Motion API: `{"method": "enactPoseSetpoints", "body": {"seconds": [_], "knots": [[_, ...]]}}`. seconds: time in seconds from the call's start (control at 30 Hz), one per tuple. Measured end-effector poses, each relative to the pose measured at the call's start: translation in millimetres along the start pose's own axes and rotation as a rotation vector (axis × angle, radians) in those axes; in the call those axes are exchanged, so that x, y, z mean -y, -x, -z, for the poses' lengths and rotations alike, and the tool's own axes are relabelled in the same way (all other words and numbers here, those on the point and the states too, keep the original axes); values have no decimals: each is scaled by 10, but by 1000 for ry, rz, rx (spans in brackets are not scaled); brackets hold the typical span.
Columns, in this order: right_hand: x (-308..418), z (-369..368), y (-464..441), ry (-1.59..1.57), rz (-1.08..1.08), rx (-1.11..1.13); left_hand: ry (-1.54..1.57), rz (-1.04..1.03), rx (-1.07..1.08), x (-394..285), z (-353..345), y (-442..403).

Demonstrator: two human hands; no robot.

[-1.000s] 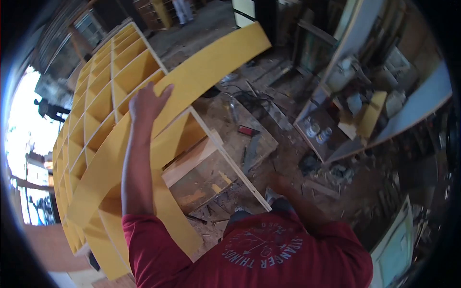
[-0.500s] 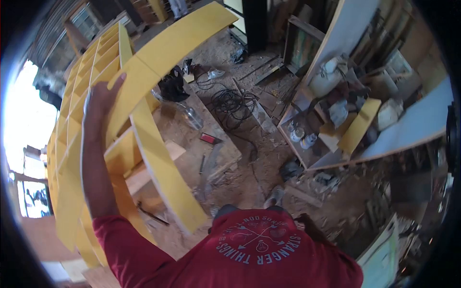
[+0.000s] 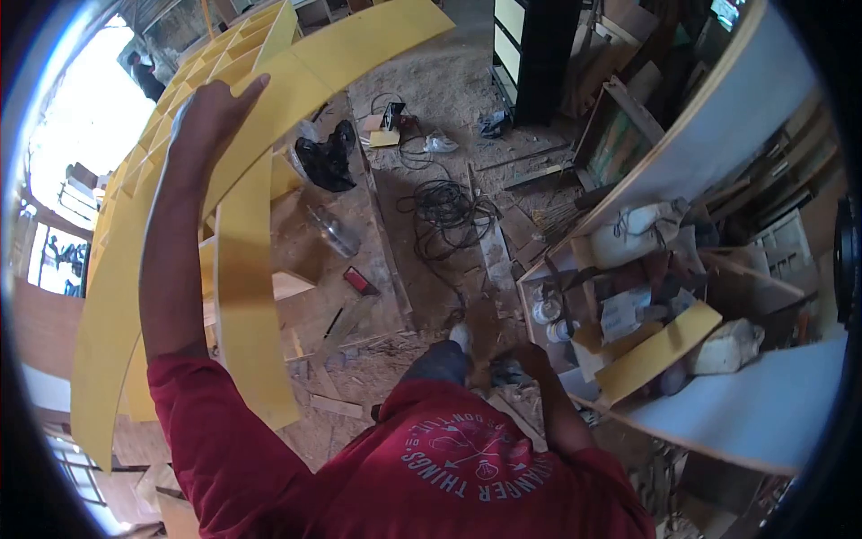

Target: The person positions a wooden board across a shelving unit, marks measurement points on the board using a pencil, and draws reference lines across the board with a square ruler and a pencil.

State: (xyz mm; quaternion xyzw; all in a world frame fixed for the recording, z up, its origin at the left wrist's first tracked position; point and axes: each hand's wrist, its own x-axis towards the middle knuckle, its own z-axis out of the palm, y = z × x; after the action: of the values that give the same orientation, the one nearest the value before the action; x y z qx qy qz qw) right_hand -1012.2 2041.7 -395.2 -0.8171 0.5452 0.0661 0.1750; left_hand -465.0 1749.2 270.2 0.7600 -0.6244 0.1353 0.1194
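My left hand (image 3: 217, 110) is closed over the edge of a long curved yellow board (image 3: 310, 76), with the thumb lying along its face. This board belongs to a large yellow shelf unit (image 3: 256, 40) made of many square compartments. A second yellow panel (image 3: 244, 269) of the unit stands below it. Low on the other side, my right hand (image 3: 523, 359) hangs near the floor, close to the corner of a white-lined box. Its fingers are dark and indistinct, so whether they hold anything cannot be made out.
A wooden board (image 3: 391, 260) on the floor borders a coil of black cable (image 3: 444, 205). Nearby lie a black plastic bag (image 3: 328, 162), a clear bottle (image 3: 334, 234) and a red object (image 3: 361, 280). On the right, the white-lined box (image 3: 754, 395) holds jugs, jars and a yellow offcut (image 3: 660, 352).
My right arm has come into sight, reaching down beside the box. My left hand keeps its grip on the yellow board, and the view has shifted, with my torso leaning differently.
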Motion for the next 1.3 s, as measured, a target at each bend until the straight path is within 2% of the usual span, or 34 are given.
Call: {"method": "enactPoseSetpoints", "body": {"seconds": [0.07, 0.13, 0.2, 0.23, 0.33, 0.4, 0.53, 0.6, 0.63, 0.73, 0.8, 0.87, 0.97, 1.07, 1.1, 1.13, 1.17, 1.27, 1.3], "knots": [[77, 454, -394, -241, 118, -226, 30, -1, -5, -8, -200, -372], [52, 735, -983, -38, 475, -182, 23, -6, -26, 8, -463, -843], [256, 1388, -1477, -339, 299, 31, 15, -30, -2, 21, -695, -1381], [251, 1694, -1705, -480, 205, 135, 1, -30, -63, -5, -818, -1591], [-32, 1870, -2421, -636, 50, 147, 56, 15, -13, -120, -1094, -2166], [-267, 1915, -2771, -615, 18, 206, 26, 104, 36, -216, -1259, -2469], [-1091, 2019, -3543, -522, -63, 91, -27, 138, 105, -306, -1658, -3076], [-1325, 2167, -3748, -715, -211, 145, -25, 70, 96, -295, -2085, -3342], [-1451, 2270, -3911, -806, -286, 165, -18, 112, 140, -346, -2263, -3471], [-1847, 2278, -4542, -1204, -467, 2, 47, 239, 224, -576, -2716, -3742], [-2002, 2516, -4970, -1140, -507, 75, 82, 310, 169, -588, -3376, -4038], [-2182, 2633, -5434, -1091, -511, 156, 141, 410, 330, -761, -3638, -4244], [-2409, 2771, -6393, -1098, -443, 232, 255, 546, 368, -962, -4255, -4602], [-2200, 3372, -7496, -1154, -308, 254, 305, 690, 411, -1204, -4864, -5034], [-1975, 3609, -7858, -1169, -237, 278, 349, 706, 389, -1131, -5509, -5204], [-1661, 3976, -8124, -1337, -138, 358, 377, 700, 368, -1028, -6066, -5389], [-1349, 4412, -8376, -1504, -42, 431, 451, 735, 389, -1123, -5905, -5464], [-447, 5443, -8907, -1644, 131, 782, 479, 771, 488, -1071, -6362, -5826], [-146, 5759, -9065, -1669, 195, 870, 472, 893, 397, -1157, -6157, -5879]]}}
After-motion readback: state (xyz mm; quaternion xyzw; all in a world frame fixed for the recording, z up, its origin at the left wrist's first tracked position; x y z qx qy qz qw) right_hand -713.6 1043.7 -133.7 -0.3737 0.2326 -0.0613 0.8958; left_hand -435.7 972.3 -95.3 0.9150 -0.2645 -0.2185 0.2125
